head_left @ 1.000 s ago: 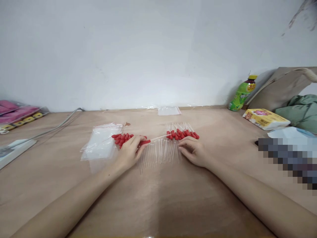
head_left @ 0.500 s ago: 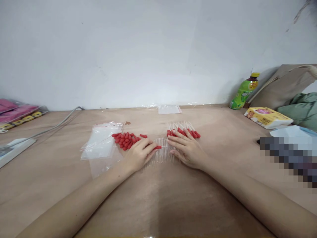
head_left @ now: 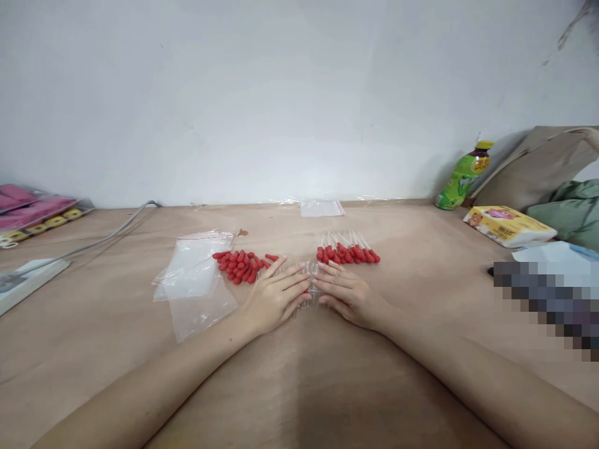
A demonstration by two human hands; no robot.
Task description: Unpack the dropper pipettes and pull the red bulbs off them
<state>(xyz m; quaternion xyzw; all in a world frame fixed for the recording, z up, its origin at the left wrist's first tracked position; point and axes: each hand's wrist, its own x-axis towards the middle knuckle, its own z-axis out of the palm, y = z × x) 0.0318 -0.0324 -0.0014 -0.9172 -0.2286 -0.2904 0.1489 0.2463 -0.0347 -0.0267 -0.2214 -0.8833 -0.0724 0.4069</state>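
While the left hand [head_left: 278, 296] and the right hand [head_left: 349, 294] are lying palm down near the middle of the tabletop [head_left: 262, 399], their fingertips are almost meeting, with only a narrow gap showing. Both hands are holding their fingers straight rather than curled, and both are covering parts of a row of thin clear plastic pieces [head_left: 307, 267], which is showing between them and around the left fingers. Under the left fingertips a sliver of red [head_left: 306, 291] is peeping out; I cannot tell whether the hand is gripping it or merely resting on it.

Beyond the right hand, toward the back edge, red-tipped sticks [head_left: 349, 254] are lying side by side, their red ends pointing at the near edge and their pale shafts at the back. Just beyond the left hand, toward the left edge, a heap of similar red heads [head_left: 238, 265] is overlapping the side of some clear zip bags [head_left: 191, 271]. Another small bag [head_left: 322, 208] is lying flat along the back edge.

Toward the back right corner, a green bottle [head_left: 461, 183] is leaning, with a yellow packet [head_left: 508, 226] sitting in front of it. Near the left edge, a grey cable [head_left: 116, 231] is running to a white power strip [head_left: 42, 274], and pink packages [head_left: 37, 209] are lying behind it.
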